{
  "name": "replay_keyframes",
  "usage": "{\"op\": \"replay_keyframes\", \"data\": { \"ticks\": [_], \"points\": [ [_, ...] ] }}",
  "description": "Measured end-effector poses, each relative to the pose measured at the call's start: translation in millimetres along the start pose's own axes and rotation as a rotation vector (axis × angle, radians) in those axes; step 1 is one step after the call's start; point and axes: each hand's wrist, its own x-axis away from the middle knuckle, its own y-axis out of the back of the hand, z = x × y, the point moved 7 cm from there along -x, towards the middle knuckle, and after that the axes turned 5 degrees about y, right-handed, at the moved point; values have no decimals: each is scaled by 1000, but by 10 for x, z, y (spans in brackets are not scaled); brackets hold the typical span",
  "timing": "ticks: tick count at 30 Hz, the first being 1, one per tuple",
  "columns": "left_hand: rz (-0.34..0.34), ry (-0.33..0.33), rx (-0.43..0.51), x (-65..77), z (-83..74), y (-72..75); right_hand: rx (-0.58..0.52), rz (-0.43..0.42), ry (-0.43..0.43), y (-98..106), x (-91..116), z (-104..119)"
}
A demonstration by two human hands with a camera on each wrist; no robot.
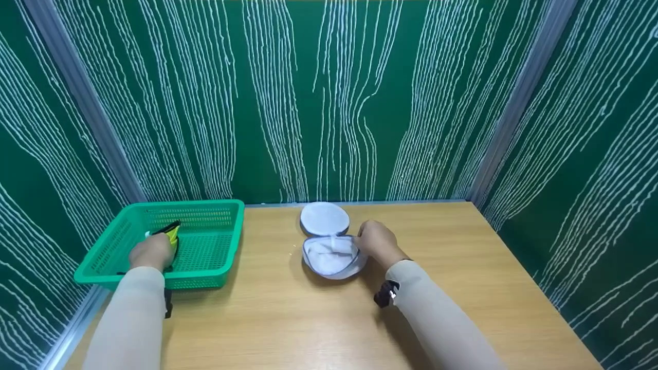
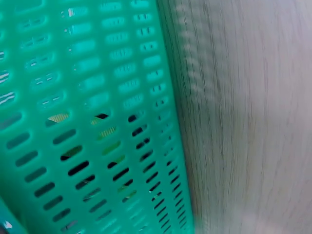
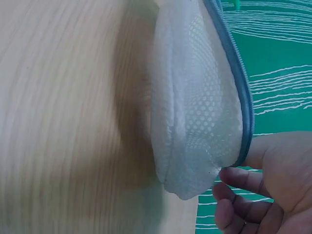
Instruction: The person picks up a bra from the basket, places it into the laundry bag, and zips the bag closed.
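Note:
A white mesh zip bag (image 1: 334, 257) stands on the table with its round lid (image 1: 324, 219) folded back behind it. My right hand (image 1: 379, 240) pinches the right side of its rim, thumb and forefinger at the blue zipper edge (image 3: 246, 107) in the right wrist view. White cloth-like material shows inside the bag. My left hand (image 1: 151, 252) reaches down into the green basket (image 1: 234, 246), against a yellow and black item (image 1: 174, 235) whose kind is unclear. Its fingertips are hidden, and the left wrist view shows only the basket's slotted wall (image 2: 92, 78) with yellow and black behind.
The basket stands at the left of the wooden table (image 1: 267, 318), near the back panel. Green panels with white wavy lines (image 1: 334, 103) enclose the table at the back and both sides. Small crumbs lie left of the bag.

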Motion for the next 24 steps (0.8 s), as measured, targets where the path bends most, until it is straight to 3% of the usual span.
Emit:
{"op": "replay_keyframes", "data": {
  "ticks": [6,12,18,24],
  "points": [
    [-40,0,62,35,24,48,-26,15,0,-7,-4,4],
    [-105,-14,101,53,-62,163,-56,10,-8,-10,-38,6],
    [-143,-26,126,84,-264,315,-125,21,-34,-34,-78,0],
    [-220,-84,110,181,-558,481,-162,18,-39,-37,-94,21]
  ]
}}
